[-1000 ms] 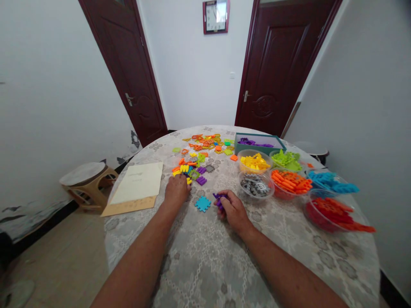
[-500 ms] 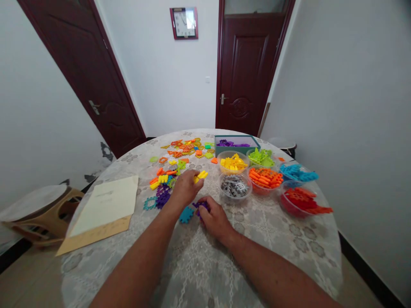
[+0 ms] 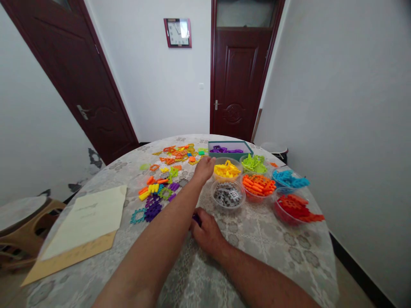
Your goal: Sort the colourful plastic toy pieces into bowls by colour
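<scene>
My left hand [image 3: 204,168] reaches forward to the left rim of a clear bowl of yellow plastic building pieces [image 3: 227,169]. Its fingers look closed, but they are mostly turned away, and whatever is in them is hidden. Nearer to me, my right hand [image 3: 207,226] rests low over the table with its fingers closed on a purple building piece [image 3: 197,220], of which only a small part shows. Left of my forearm lie a dark purple gear-edged piece [image 3: 153,211], a teal square frame piece [image 3: 138,216] and yellow pieces [image 3: 153,188].
Bowls of grey pieces [image 3: 227,194], orange pieces [image 3: 258,185], green pieces [image 3: 253,163], blue pieces [image 3: 290,179] and red pieces [image 3: 297,207] stand to the right. Behind them is a teal box [image 3: 229,155]. Orange pieces [image 3: 175,155] lie scattered farther back; paper sheets [image 3: 86,218] lie left.
My left hand has moved forward and right, from mid-table to the yellow bowl; the yellow pieces it held no longer show. My left forearm now covers the blue piece. My right hand keeps the purple piece.
</scene>
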`<control>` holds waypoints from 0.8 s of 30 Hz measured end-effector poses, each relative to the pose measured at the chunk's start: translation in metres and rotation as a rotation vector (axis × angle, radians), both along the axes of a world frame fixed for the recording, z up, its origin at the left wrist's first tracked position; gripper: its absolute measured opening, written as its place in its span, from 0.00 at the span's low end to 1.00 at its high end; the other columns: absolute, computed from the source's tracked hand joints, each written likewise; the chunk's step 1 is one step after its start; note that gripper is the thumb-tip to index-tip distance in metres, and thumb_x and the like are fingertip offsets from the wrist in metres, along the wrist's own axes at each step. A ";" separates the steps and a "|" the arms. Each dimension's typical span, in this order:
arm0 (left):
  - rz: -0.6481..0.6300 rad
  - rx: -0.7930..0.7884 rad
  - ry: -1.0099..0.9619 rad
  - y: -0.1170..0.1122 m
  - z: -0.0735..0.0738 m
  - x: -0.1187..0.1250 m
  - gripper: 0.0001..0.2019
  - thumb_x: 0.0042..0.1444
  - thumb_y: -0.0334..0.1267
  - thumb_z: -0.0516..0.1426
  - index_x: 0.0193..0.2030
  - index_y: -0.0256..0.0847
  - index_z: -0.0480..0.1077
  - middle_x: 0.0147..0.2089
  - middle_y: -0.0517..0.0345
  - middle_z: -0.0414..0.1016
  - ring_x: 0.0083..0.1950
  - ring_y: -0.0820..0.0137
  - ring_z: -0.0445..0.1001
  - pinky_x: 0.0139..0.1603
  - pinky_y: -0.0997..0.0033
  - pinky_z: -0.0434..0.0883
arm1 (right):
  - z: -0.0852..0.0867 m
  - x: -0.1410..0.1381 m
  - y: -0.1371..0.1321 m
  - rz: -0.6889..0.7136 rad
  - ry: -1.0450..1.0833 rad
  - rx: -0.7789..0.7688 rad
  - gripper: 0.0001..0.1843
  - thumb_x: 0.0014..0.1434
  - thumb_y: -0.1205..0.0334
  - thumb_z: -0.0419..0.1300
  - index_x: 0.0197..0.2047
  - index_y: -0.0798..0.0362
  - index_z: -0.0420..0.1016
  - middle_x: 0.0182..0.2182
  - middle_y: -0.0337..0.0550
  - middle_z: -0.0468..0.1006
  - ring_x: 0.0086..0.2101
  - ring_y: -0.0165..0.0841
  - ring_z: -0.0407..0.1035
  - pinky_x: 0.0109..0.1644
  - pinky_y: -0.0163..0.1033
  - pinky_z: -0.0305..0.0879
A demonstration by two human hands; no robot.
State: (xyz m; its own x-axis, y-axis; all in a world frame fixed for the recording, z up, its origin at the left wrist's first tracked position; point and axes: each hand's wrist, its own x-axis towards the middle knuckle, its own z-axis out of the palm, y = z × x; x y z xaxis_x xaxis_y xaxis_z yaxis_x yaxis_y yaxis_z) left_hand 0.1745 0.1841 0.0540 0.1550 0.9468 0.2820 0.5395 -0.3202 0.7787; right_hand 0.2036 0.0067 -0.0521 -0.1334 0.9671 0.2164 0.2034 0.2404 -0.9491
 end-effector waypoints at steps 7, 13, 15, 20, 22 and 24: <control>0.110 -0.020 0.093 -0.052 -0.019 -0.109 0.16 0.64 0.37 0.52 0.54 0.40 0.78 0.48 0.50 0.83 0.52 0.62 0.79 0.56 0.59 0.74 | 0.005 0.004 -0.004 -0.013 0.016 -0.095 0.12 0.64 0.59 0.55 0.48 0.48 0.75 0.32 0.37 0.79 0.33 0.33 0.74 0.37 0.36 0.68; 0.062 -0.160 0.452 -0.142 -0.043 -0.187 0.16 0.60 0.39 0.59 0.54 0.43 0.78 0.52 0.52 0.83 0.48 0.62 0.80 0.51 0.65 0.74 | -0.002 0.006 -0.002 -0.034 0.050 -0.192 0.13 0.65 0.55 0.54 0.49 0.48 0.74 0.29 0.36 0.77 0.25 0.31 0.71 0.29 0.34 0.66; 0.071 -0.167 0.503 -0.163 -0.055 -0.189 0.22 0.58 0.43 0.63 0.59 0.43 0.76 0.55 0.49 0.81 0.50 0.60 0.80 0.53 0.65 0.73 | -0.004 0.006 -0.002 -0.031 0.043 -0.186 0.14 0.65 0.54 0.54 0.50 0.48 0.74 0.32 0.38 0.79 0.26 0.31 0.72 0.29 0.35 0.67; 0.067 -0.093 0.629 -0.181 -0.076 -0.169 0.23 0.53 0.46 0.67 0.56 0.45 0.75 0.53 0.48 0.78 0.55 0.55 0.77 0.57 0.61 0.72 | -0.002 0.007 -0.001 -0.023 0.127 -0.220 0.22 0.66 0.47 0.55 0.57 0.50 0.72 0.34 0.40 0.79 0.24 0.30 0.71 0.25 0.34 0.66; 0.082 -0.098 0.653 -0.181 -0.080 -0.163 0.20 0.54 0.45 0.66 0.54 0.44 0.75 0.50 0.47 0.78 0.54 0.55 0.76 0.56 0.60 0.72 | -0.002 0.007 0.000 -0.002 0.193 -0.245 0.25 0.66 0.45 0.55 0.59 0.52 0.71 0.35 0.41 0.78 0.24 0.30 0.71 0.24 0.34 0.66; 0.083 -0.074 0.638 -0.182 -0.083 -0.161 0.22 0.56 0.43 0.64 0.58 0.43 0.73 0.53 0.46 0.77 0.56 0.55 0.75 0.58 0.59 0.71 | -0.002 0.008 0.001 0.018 0.236 -0.260 0.26 0.66 0.44 0.56 0.60 0.53 0.70 0.36 0.42 0.79 0.24 0.29 0.71 0.24 0.34 0.66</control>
